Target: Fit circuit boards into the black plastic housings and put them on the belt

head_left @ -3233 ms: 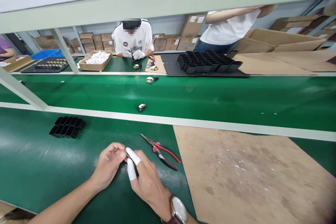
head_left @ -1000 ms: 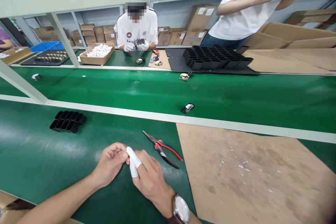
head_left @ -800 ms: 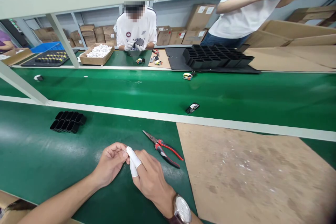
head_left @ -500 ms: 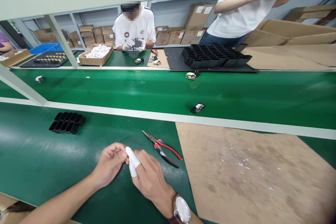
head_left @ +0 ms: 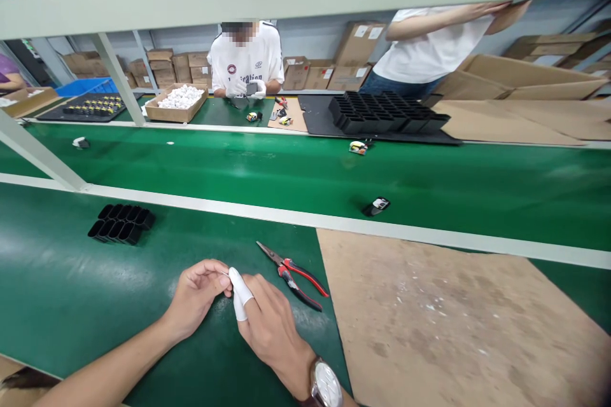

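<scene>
My left hand (head_left: 198, 296) is closed in a pinch, its thumb and index fingertips beside the tip of my right index finger. Whatever it pinches is too small to name. White finger cots (head_left: 240, 286) cover the thumb and index finger of my right hand (head_left: 270, 318), which are pressed together; anything between them is hidden. Both hands are over the green tabletop (head_left: 157, 273). Just beyond my right hand lie long-nose pliers (head_left: 293, 273) with red and black handles. A group of black cups (head_left: 121, 224) stands farther left.
Brown cardboard (head_left: 429, 311) covers the right of the table. Beyond a pale rail (head_left: 248, 215), a green belt (head_left: 205, 172) carries a black housing (head_left: 377, 206) and small parts. Opposite, a person (head_left: 245, 63) holds a dark part near a box of white pieces (head_left: 179, 98).
The small parts on the belt have shifted to the right. The camera view has tilted slightly. My two hands keep nearly the same pose, fingertips together.
</scene>
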A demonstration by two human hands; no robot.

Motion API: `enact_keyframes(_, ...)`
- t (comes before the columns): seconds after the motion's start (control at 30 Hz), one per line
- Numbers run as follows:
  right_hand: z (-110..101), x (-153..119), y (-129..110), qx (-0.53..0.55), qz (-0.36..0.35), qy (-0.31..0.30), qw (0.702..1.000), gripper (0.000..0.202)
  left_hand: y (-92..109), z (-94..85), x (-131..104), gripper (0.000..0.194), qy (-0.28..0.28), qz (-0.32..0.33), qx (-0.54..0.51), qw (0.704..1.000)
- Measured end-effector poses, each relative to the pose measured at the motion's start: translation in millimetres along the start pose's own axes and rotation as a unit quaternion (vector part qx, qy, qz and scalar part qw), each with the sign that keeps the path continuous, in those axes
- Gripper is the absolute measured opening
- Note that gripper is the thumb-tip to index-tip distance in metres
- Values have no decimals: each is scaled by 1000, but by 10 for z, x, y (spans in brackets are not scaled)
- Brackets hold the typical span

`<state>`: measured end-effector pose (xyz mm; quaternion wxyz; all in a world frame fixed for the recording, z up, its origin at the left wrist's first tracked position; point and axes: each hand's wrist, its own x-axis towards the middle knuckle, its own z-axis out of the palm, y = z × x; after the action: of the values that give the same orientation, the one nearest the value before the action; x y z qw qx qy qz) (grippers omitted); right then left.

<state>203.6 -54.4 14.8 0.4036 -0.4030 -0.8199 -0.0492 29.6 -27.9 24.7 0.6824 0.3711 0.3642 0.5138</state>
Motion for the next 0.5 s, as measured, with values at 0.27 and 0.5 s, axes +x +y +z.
enact_keyframes(0.27,33,-9,4,4,3,-4,1000,27,-48,-78,10,20,14,11,21,1000)
enact_keyframes(0.5,34,13,-22,12,18,-12,1000,32,-38,-79,34,26,2,14,-7,1000)
